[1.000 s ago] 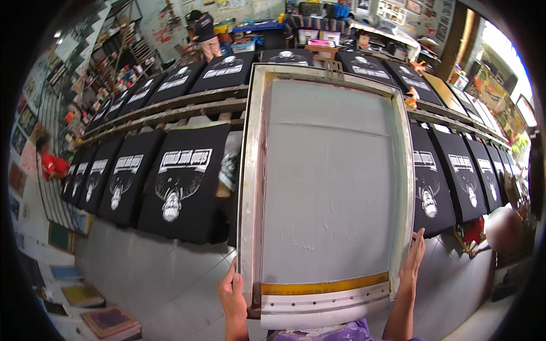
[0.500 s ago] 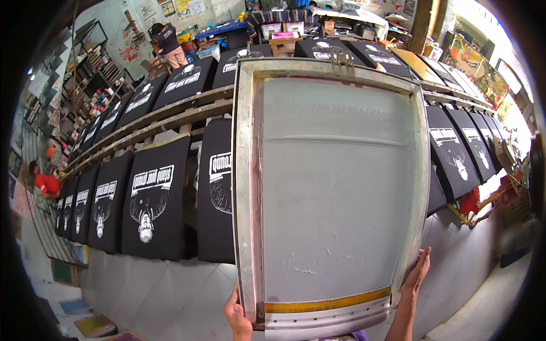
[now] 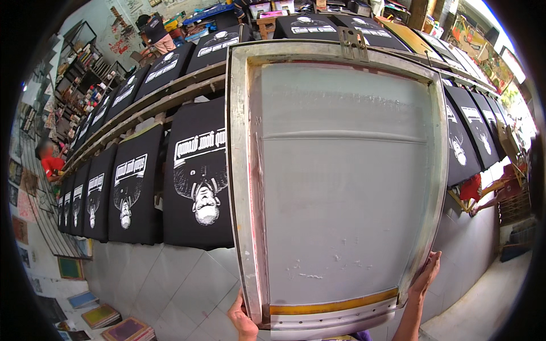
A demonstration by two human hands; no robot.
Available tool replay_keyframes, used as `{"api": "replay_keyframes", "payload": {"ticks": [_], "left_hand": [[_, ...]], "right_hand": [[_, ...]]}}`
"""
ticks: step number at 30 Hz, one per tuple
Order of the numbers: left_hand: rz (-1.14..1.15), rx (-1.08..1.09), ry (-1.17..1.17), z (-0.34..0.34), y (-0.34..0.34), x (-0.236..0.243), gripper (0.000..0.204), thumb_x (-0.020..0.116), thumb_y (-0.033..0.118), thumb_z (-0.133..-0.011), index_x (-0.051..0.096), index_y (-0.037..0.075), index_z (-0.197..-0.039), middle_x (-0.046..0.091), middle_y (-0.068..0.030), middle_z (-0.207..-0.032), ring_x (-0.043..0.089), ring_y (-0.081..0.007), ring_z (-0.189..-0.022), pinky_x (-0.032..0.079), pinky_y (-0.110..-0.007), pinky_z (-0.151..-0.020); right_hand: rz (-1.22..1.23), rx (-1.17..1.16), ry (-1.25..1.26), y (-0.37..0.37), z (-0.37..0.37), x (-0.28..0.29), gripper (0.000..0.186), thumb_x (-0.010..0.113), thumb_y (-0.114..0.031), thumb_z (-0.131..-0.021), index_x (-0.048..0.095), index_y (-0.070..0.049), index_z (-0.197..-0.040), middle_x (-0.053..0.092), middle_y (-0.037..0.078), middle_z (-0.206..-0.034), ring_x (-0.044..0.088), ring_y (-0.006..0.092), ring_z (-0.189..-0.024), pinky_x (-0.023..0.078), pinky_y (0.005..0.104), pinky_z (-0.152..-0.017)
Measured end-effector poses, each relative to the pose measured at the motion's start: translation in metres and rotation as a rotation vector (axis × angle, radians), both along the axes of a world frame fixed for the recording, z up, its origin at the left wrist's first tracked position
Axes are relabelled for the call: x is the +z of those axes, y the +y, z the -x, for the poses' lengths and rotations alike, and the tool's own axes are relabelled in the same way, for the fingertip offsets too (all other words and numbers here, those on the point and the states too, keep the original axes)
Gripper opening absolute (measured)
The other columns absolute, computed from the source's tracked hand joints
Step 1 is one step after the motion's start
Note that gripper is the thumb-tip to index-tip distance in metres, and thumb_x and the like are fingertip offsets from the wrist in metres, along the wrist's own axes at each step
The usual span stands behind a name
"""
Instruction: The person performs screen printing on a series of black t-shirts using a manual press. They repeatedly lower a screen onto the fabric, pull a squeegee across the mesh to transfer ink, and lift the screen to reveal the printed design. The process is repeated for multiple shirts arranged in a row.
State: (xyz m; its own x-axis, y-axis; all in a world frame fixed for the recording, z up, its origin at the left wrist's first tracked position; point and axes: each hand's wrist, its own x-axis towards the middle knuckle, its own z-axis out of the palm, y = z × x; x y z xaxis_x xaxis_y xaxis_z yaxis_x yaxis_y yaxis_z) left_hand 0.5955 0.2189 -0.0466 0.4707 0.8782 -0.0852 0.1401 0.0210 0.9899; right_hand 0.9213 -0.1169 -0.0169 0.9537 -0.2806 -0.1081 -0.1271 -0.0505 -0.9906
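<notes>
A large screen-printing frame point(image 3: 239, 170) with pale metal sides and a grey coated mesh point(image 3: 341, 199) fills the middle of the view. A metal bracket point(image 3: 353, 48) sits on its top edge, and a yellow strip point(image 3: 333, 302) with a riveted light bar runs along the bottom. My left hand point(image 3: 243, 318) grips the lower left side, thumb up against the frame. My right hand point(image 3: 426, 275) holds the lower right side. The frame's far end overlaps the rows of printed shirts behind it; whether it touches them I cannot tell.
Black printed shirts point(image 3: 131, 210) lie on boards in two rows along wooden rails point(image 3: 148, 96). A person in red point(image 3: 51, 165) is at the left; another point(image 3: 158, 37) bends near cluttered benches at the back. Someone's legs point(image 3: 489, 199) show at right. Stacked screens point(image 3: 126, 332) lie on the floor point(image 3: 182, 284).
The frame and my hands have shifted rightward in view, and the frame's top reaches higher. The shirt rows and surroundings have shifted as my view moved.
</notes>
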Motion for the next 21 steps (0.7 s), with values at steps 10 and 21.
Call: {"api": "replay_keyframes", "payload": {"ticks": [10,21], "left_hand": [[0.068,-0.24,-0.11,-0.068,-0.038,0.014,0.104,0.054,0.075,-0.096,0.048,-0.016,-0.147,0.059,-0.0234,-0.143,0.056,-0.0275,-0.134,0.041,-0.039,-0.115],[0.169,-0.535,-0.1,-0.139,-0.014,0.075,0.082,0.071,0.044,-0.098,0.04,-0.003,-0.157,0.05,-0.0189,-0.157,0.049,-0.0225,-0.143,0.037,-0.034,-0.118]], "right_hand": [[0.061,-0.151,0.102,-0.111,-0.005,-0.017,0.066,0.045,-0.061,-0.107,0.057,0.001,-0.125,0.062,0.013,-0.115,0.059,0.0234,-0.108,0.046,0.0373,-0.096],[0.271,-0.276,0.132,-0.12,-0.005,-0.003,0.092,0.037,-0.069,-0.105,0.04,0.008,-0.154,0.045,0.025,-0.154,0.045,0.0369,-0.141,0.034,0.048,-0.118]]}}
